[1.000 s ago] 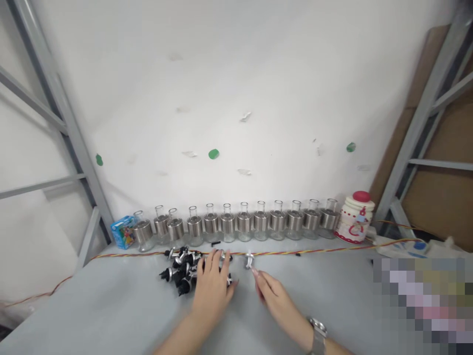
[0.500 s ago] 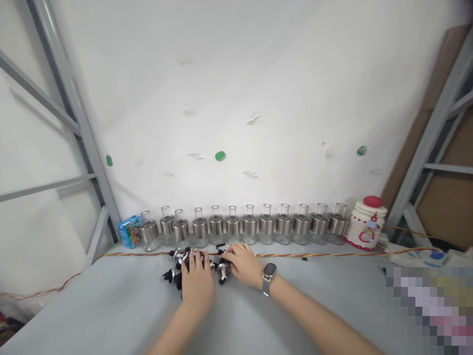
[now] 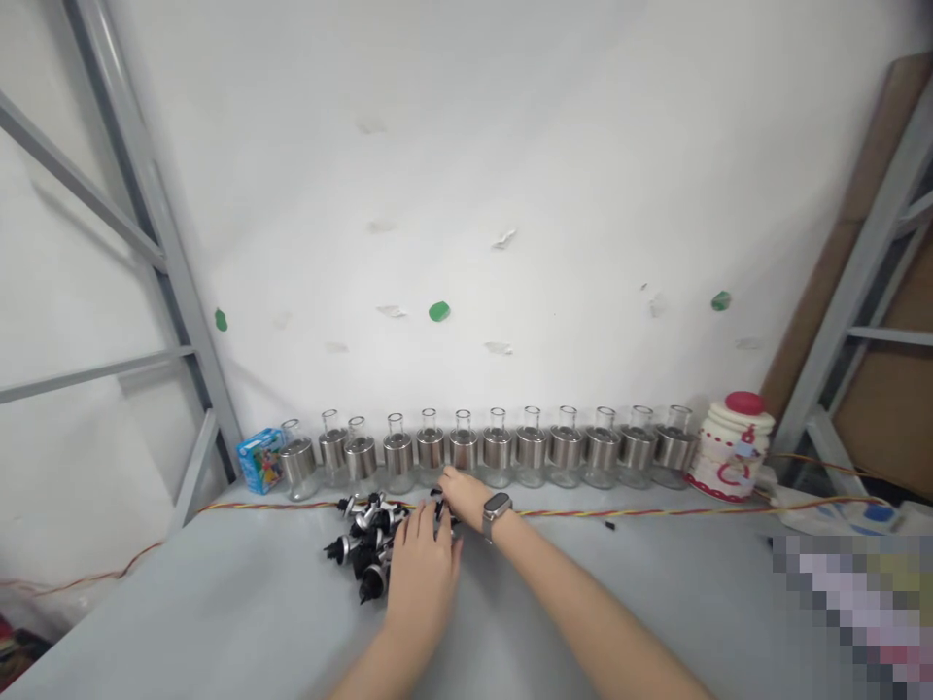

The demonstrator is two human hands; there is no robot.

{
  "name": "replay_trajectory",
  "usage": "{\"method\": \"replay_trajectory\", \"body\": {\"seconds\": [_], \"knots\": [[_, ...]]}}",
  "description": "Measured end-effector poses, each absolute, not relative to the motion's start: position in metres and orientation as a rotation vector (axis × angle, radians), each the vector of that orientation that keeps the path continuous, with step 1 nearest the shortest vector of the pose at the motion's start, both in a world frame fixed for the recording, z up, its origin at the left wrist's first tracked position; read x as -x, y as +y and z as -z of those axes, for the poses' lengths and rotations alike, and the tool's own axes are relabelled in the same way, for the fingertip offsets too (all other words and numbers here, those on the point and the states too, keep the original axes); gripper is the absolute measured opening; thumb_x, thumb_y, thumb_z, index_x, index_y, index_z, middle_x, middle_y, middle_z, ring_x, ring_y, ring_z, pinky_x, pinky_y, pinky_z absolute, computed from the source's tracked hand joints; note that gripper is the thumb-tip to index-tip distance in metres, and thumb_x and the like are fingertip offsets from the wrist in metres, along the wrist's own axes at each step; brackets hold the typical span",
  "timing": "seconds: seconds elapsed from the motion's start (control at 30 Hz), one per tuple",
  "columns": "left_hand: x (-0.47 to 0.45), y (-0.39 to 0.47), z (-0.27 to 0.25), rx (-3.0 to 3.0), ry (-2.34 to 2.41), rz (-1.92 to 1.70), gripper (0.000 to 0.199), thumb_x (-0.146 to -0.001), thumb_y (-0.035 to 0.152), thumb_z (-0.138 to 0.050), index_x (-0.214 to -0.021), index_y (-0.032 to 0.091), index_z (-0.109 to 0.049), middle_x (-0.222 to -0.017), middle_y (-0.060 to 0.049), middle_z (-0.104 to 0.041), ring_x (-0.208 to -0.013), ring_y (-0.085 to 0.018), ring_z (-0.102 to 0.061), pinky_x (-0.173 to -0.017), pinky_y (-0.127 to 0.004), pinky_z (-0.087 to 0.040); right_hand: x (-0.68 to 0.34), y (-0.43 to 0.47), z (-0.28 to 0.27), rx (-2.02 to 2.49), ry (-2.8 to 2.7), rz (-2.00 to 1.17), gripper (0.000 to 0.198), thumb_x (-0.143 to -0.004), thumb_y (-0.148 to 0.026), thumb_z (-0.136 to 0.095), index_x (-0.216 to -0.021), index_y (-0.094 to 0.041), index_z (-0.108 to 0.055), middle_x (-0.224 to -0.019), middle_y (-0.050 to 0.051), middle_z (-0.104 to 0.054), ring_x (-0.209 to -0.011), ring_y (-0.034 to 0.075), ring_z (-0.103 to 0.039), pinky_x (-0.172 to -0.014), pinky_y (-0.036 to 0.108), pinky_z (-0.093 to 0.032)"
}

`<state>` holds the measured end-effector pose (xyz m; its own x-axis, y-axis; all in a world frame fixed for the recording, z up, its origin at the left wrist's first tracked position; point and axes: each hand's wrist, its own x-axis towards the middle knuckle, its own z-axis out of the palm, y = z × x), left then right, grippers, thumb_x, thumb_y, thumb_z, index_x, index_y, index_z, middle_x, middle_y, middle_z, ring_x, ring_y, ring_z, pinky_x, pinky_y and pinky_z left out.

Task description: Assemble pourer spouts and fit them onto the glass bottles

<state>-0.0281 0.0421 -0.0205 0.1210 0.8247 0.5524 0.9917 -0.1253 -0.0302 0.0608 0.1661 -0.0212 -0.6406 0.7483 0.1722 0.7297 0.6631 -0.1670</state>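
A pile of black-and-silver bottle pourers [image 3: 364,554] lies on the grey tabletop, with their dark pointed ends sticking out to the left. My left hand [image 3: 424,559] rests over the right side of this pile, fingers stretched out and covering part of it. Just beyond it, my right hand [image 3: 466,494], with a watch on the wrist, has its fingers curled down by the twisted wire. A small black piece [image 3: 436,493] shows at those fingertips. The palm side of both hands is hidden.
A row of glass bottles with metal sleeves [image 3: 532,449] stands along the wall. A blue box [image 3: 260,460] is at its left end, a white jar with a red lid [image 3: 733,447] at its right. A red-and-yellow twisted wire [image 3: 641,510] crosses the table.
My left hand has shifted right over the pile, uncovering more pourers on the left. My right hand has moved left and farther back, to the small black piece. The view has tilted slightly.
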Motion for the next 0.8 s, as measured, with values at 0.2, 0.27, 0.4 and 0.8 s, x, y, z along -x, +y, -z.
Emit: {"method": "replay_trajectory", "body": {"seconds": [0.2, 0.27, 0.4, 0.8], "knots": [[0.029, 0.045, 0.030, 2.029, -1.764, 0.518, 0.040, -0.078, 0.019, -0.045, -0.117, 0.015, -0.051, -0.122, -0.014, -0.051, -0.115, -0.028, -0.042, -0.091, -0.042, -0.036, -0.070, 0.161, 0.011, 1.272, -2.565, -0.113, 0.026, -0.084, -0.026, -0.049, -0.106, -0.013, -0.051, -0.108, 0.008, -0.053, -0.090, 0.018, -0.056, -0.076, 0.036, -0.046], [0.033, 0.047, 0.031, 1.991, -1.785, 0.492, 0.040, -0.079, 0.016, -0.042, -0.118, 0.016, -0.051, -0.123, -0.015, -0.050, -0.117, -0.028, -0.040, -0.092, -0.043, -0.034, -0.086, 0.154, 0.000, 1.276, -2.496, -0.111, 0.018, -0.085, -0.019, -0.045, -0.099, -0.012, -0.053, -0.104, 0.010, -0.054, -0.088, 0.018, -0.056, -0.076, 0.032, -0.044], [0.038, 0.047, 0.025, 1.908, -1.827, 0.476, 0.040, -0.079, 0.019, -0.042, -0.117, 0.014, -0.051, -0.122, -0.016, -0.050, -0.119, -0.030, -0.036, -0.094, -0.046, -0.030, -0.138, 0.129, -0.011, 1.336, -2.347, -0.134, 0.016, -0.085, -0.017, -0.038, -0.096, -0.016, -0.049, -0.091, 0.005, -0.059, -0.082, 0.014, -0.057, -0.071, 0.024, -0.042], [0.044, 0.050, 0.007, 2.055, -1.992, 0.500, 0.047, -0.088, 0.033, -0.026, -0.125, 0.008, -0.037, -0.087, -0.013, -0.066, -0.082, -0.023, -0.059, -0.076, -0.036, -0.038, -0.193, 0.082, 0.019, 1.567, -2.328, 0.040, 0.026, -0.077, -0.003, -0.039, -0.094, -0.014, -0.057, -0.095, 0.012, -0.056, -0.082, 0.022, -0.057, -0.070, 0.031, -0.039]]}}
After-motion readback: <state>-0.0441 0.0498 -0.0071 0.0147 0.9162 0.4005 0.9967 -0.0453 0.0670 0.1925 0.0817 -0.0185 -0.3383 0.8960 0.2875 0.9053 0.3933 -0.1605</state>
